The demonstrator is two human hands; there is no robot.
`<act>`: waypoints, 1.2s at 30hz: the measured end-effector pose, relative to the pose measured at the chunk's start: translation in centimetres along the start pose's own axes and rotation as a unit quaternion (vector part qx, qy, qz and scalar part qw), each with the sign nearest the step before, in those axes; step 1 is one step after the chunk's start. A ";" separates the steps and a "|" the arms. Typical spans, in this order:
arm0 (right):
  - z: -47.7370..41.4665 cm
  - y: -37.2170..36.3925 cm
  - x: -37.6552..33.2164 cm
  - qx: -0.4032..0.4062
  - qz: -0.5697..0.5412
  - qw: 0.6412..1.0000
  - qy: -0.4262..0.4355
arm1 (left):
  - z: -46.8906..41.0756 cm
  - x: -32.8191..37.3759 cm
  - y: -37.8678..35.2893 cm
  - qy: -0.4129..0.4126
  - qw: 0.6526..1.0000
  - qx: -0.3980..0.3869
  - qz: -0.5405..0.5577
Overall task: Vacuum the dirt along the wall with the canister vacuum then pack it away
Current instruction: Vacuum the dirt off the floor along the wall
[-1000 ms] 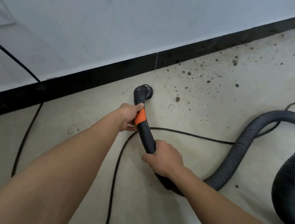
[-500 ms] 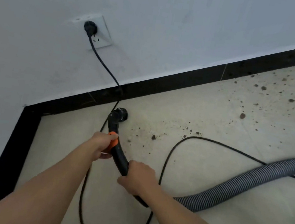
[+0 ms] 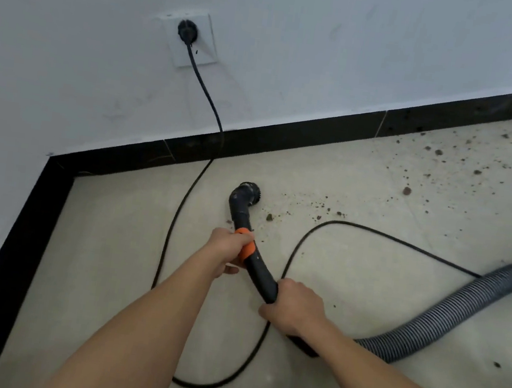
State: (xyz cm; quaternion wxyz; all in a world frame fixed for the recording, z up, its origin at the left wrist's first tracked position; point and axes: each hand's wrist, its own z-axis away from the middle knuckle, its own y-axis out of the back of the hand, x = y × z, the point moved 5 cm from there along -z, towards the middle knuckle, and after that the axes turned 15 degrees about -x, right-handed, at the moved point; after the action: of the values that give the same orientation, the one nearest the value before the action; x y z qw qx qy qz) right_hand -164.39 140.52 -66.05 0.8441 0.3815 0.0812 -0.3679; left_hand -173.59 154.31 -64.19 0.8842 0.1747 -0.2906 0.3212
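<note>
Head view: both hands hold the vacuum pipe [image 3: 260, 268], low over the floor [image 3: 107, 240] near the room corner, close to the wall [image 3: 329, 57]. The left hand [image 3: 228, 248] is wrapped round the orange ring [image 3: 247, 248], near the front. The right hand [image 3: 294, 308] is wrapped round the pipe further back, just before the hose [image 3: 460, 307] starts. The hands are apart, w/ a bit of bare pipe between them. The round brush tip [image 3: 246, 192] sits on the floor, just left of some dirt crumbs [image 3: 269, 217]. More dirt lies off to the right, along the black strip [image 3: 287, 135] at the wall's foot.

How it handles, my guess: the pipe is hard plastic, stiff & light, so it goes where you point it. The hose is bendy & ribbed; it drags behind & may tug back. Best grip = one hand at the orange ring to steer, the other at the back end to push. Prob. not slippery, not easy to break. The cord [image 3: 205, 89] loops on the floor right by the pipe & runs up to the plug [image 3: 187, 31] in the wall, so it could snag the brush or hose. The vacuum's body isn't in view.
</note>
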 end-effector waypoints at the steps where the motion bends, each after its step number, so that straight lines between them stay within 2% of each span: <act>1: 0.3 0.0 -0.2 0.002 0.016 1.000 0.002 | 0.5 -0.8 0.5 0.006 1.000 0.003 0.003; 4: 1.7 -0.2 -1.7 0.031 0.070 0.997 0.029 | 2.6 -3.7 2.6 0.028 0.999 -0.001 0.035; 8: 3.5 -1.3 -3.1 0.059 0.140 0.987 0.061 | 4.6 -6.1 4.2 0.047 0.995 -0.048 0.067; 11: 4.5 -2.2 -3.1 0.067 0.155 0.983 0.071 | 5.2 -6.8 4.9 0.045 0.994 -0.023 0.099; 18: 6.3 -2.8 0.2 0.106 0.210 0.972 0.024 | 5.5 -7.8 1.3 0.051 0.990 -0.064 0.113; 24: 7.2 -3.0 1.4 0.133 0.162 0.977 -0.033 | 5.3 -5.4 -1.9 0.006 0.993 -0.073 0.096; 29: 7.0 -4.1 -0.3 0.122 0.125 0.985 -0.006 | 4.9 -5.2 -0.4 0.002 0.996 -0.044 0.073; 33: 6.0 -4.1 -1.8 0.121 0.146 0.982 0.008 | 4.4 -5.4 2.0 0.018 0.997 -0.042 0.059; 36: 4.9 -3.2 -2.4 0.134 0.139 0.981 -0.006 | 3.3 -4.4 2.2 -0.007 0.998 -0.015 0.067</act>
State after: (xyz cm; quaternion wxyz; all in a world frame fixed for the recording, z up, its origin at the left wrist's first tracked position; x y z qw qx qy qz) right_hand -169.06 137.02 -63.51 0.8285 0.4967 -0.0277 -0.2570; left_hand -179.13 152.27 -64.09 0.8612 0.1441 -0.3126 0.3739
